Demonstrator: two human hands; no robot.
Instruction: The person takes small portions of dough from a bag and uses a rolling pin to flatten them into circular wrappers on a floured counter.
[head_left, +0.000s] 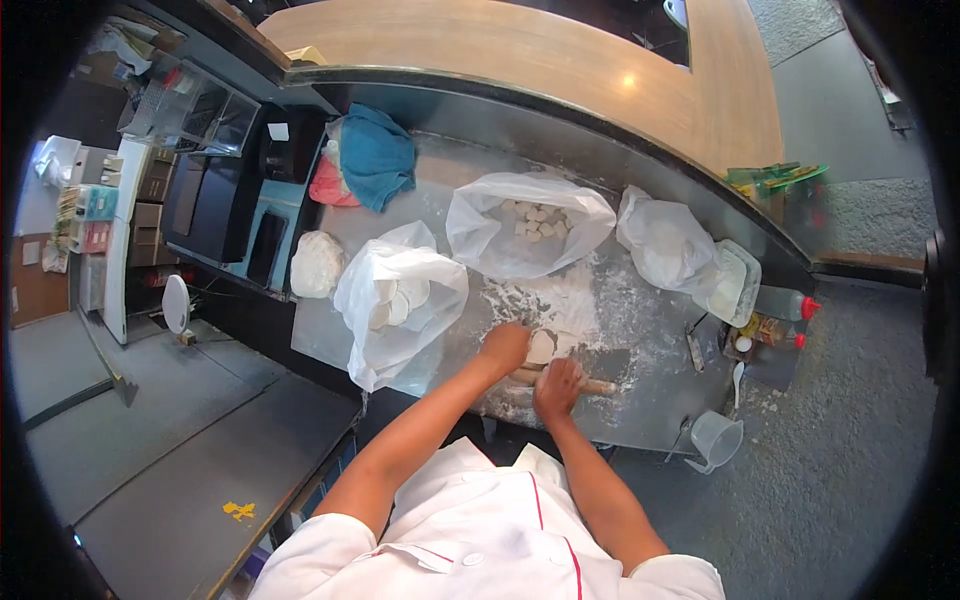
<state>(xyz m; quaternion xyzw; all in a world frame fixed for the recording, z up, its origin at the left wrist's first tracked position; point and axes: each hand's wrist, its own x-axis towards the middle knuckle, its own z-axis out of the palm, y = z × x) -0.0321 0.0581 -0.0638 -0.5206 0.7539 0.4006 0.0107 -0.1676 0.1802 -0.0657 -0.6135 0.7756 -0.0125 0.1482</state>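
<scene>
On the floured steel counter (637, 405), a flat round of dough (541, 348) lies just beyond my hands. My left hand (505, 348) is at the left edge of this round, its fingers curled; what they hold is hidden. My right hand (559, 387) rests over a wooden rolling pin (600, 387), whose right end sticks out beside it. A clear bag (480, 217) with small dough pieces (536, 221) stands open behind the flour. To the left, another clear bag (360, 300) holds flat dough rounds (400, 302).
A wrapped white lump (316, 264) and a blue cloth (377, 157) are at the left. A tied white bag (667, 240), a plastic tub (739, 281), squeeze bottles (784, 304) and a measuring jug (716, 439) line the right side. The raised wooden ledge (525, 45) runs behind.
</scene>
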